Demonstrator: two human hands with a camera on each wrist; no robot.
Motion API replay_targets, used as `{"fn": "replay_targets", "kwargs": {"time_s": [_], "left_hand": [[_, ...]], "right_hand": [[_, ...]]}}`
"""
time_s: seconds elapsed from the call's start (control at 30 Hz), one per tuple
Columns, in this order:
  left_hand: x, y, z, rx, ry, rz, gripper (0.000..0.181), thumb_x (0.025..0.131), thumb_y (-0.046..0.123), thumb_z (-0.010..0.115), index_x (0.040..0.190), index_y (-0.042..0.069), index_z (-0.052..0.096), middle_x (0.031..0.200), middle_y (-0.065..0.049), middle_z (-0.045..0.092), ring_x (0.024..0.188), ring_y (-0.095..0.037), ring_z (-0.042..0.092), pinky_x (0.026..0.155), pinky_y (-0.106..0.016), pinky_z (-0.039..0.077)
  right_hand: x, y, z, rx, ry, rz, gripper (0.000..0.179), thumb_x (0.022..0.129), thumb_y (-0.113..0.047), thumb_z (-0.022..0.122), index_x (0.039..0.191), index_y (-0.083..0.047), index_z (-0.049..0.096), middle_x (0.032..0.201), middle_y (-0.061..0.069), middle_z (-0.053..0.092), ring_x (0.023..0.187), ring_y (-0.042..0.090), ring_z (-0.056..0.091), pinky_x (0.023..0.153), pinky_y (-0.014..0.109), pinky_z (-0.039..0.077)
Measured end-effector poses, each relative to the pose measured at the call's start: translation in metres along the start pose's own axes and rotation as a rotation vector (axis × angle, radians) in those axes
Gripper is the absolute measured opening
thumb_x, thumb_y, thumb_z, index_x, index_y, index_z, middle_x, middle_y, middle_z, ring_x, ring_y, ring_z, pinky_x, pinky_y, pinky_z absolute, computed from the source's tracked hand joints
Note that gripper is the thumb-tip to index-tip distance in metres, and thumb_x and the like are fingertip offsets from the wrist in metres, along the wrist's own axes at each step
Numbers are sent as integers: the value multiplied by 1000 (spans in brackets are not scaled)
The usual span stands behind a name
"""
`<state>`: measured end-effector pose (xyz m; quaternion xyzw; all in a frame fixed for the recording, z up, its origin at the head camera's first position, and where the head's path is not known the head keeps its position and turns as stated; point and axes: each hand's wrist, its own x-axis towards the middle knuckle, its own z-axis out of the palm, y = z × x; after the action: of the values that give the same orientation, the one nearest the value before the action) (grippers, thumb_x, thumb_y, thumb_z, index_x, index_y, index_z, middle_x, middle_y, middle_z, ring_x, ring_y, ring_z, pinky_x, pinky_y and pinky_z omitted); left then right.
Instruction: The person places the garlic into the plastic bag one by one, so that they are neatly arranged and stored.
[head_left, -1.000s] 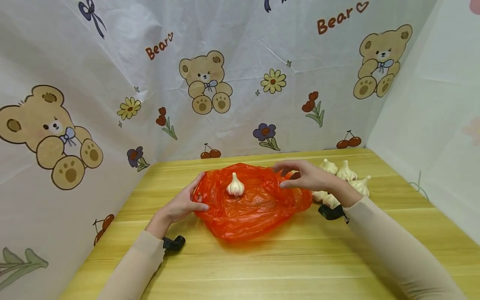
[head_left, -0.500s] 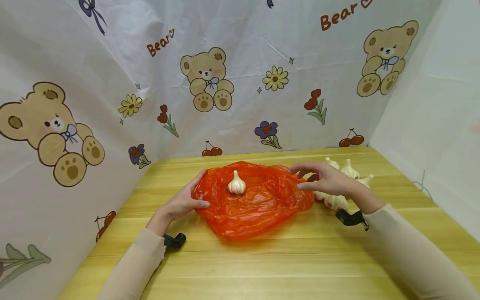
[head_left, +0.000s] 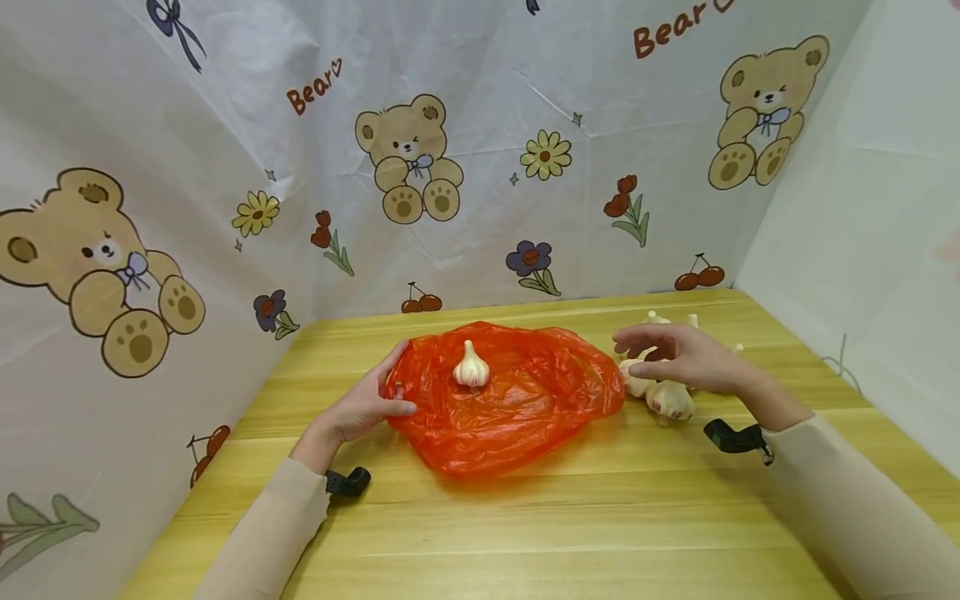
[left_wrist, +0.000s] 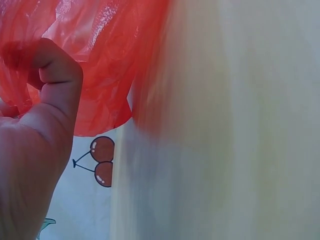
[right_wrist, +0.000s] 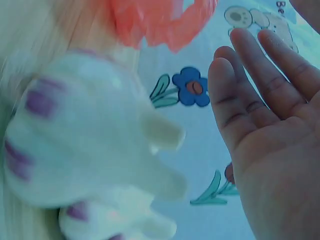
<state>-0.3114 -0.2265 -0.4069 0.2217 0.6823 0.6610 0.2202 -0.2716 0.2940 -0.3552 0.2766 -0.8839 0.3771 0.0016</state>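
A red plastic bag (head_left: 517, 408) lies spread on the table with its mouth wide. One garlic bulb (head_left: 470, 368) stands upright in it, stem up. At the bag's left side my left hand (head_left: 367, 404) grips the rim; the left wrist view shows bent fingers around the red film (left_wrist: 107, 75). To the right of the bag, my right hand (head_left: 686, 357) hovers by a group of garlic bulbs (head_left: 670, 400) and holds nothing. Its fingers (right_wrist: 260, 75) are extended in the right wrist view, apart from the bulbs (right_wrist: 90, 130). That hand partly hides the group.
The wooden table (head_left: 480, 533) meets a white sheet (head_left: 480, 250) printed with bears and flowers at the back and left. A pale wall (head_left: 885, 250) stands at the right, with a thin cord (head_left: 842, 367) near the table's edge.
My right hand has moved right, from over the bag's right side to the garlic group. The left hand keeps its grip, and bag and bulb look unmoved.
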Motion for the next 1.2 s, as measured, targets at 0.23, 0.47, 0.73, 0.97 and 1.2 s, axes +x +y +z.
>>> {"fn": "replay_targets", "kwargs": {"time_s": [0.23,0.47,0.73,0.97,1.2], "left_hand": [[0,2,-1,2,10,-2,119,85,-2,79,167,34,1,175,-3,5,140,-22,37,97,-24,57],[0,4,-2,-17,2,-10,116,87,0,79,167,35,2,174,-3,4,130,-19,42,86,-19,56],[-3,2,-1,-33,-2,-9,115,89,3,79,167,34,0,174,-5,4,133,-18,42,93,-22,57],[-2,0,-2,-36,-11,-6,113,90,6,78,167,35,0,175,-4,3,143,-24,38,101,-31,56],[-2,0,-2,-49,-17,5,113,91,8,78,167,33,-1,175,-4,2,153,-38,27,103,-36,55]], "right_hand": [[-18,14,-12,3,83,-20,43,95,-12,74,137,-6,64,123,2,71,108,8,68,88,17,56],[-34,30,-20,99,116,-27,39,96,-4,70,133,4,61,119,-4,73,107,6,69,82,16,58],[-38,38,-18,77,91,32,43,97,-11,72,135,5,60,124,13,71,106,10,69,81,20,60],[-40,46,-10,80,13,117,45,93,-20,78,133,-4,65,121,19,71,104,11,69,82,21,58],[-39,57,-4,112,-52,45,43,88,-14,82,127,-3,68,123,18,71,108,10,68,85,18,56]]}}
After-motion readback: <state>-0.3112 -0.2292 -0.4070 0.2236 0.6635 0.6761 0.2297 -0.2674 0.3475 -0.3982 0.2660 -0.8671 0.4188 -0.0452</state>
